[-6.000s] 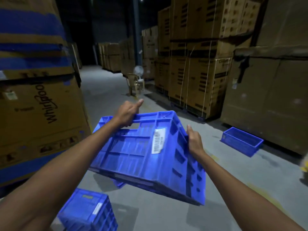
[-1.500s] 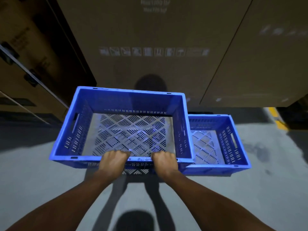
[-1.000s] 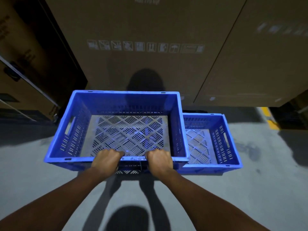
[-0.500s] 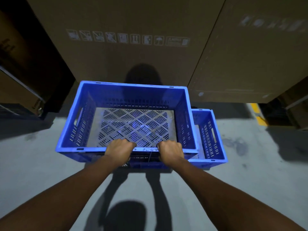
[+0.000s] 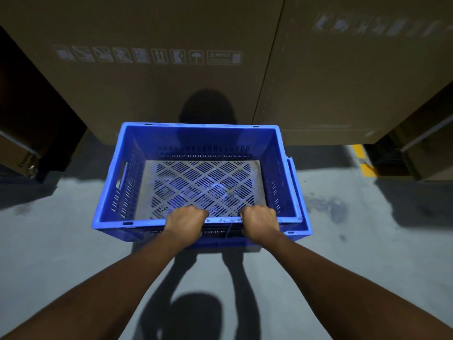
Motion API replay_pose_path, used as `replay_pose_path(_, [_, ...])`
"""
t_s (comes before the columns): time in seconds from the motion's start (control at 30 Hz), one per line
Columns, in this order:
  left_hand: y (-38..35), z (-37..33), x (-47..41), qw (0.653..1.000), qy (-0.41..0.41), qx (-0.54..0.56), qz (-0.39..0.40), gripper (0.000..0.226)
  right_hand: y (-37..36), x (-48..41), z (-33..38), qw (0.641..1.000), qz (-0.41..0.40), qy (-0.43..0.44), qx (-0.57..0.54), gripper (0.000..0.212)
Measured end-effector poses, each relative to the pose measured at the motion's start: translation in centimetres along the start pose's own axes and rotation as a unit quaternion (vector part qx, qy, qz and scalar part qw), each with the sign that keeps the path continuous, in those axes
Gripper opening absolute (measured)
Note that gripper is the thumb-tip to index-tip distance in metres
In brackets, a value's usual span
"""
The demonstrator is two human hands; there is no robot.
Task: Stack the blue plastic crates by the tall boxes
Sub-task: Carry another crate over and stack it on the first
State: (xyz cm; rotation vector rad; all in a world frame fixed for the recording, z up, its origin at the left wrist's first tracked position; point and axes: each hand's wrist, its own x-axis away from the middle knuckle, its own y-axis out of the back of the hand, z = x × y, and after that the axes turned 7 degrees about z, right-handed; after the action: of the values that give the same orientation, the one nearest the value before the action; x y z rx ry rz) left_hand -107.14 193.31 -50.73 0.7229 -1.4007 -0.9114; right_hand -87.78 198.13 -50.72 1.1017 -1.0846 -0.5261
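Blue crate (image 5: 201,136) is held before the tall boxes (image 5: 147,94), over a second blue crate (image 5: 303,217) whose edge shows just right of the right grip (image 5: 259,222). Its near rim is clasped by the left grip (image 5: 185,222) and right grip, fingers curled over it.

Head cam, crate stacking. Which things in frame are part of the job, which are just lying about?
Job: upper blue crate, gripped at its near rim by left hand and right hand; lower blue crate beneath it; tall cardboard boxes behind.
Lying about: yellow floor marking at right; strapped carton at far left; concrete floor.
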Motion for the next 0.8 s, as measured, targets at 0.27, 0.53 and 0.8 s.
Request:
replay_pose_path(0.27, [1.5, -5.7, -2.2, 1.000, -0.014, 0.012, -0.005, 0.029, -0.1, 1.1, -6.1, 1.000, 0.012, -0.023, 0.005, 0.019])
replay_pose_path(0.53, [2.5, -9.8, -3.6, 1.000, -0.012, 0.002, -0.007, 0.030, -0.4, 1.7, -10.4, 0.999, 0.007, -0.026, 0.019, 0.022])
replay_pose_path(0.8, [2.2, -11.2, -4.1, 1.000, 0.000, 0.012, -0.004, 0.032, -1.0, 1.7, -11.7, 0.999, 0.002, -0.022, 0.031, 0.022])
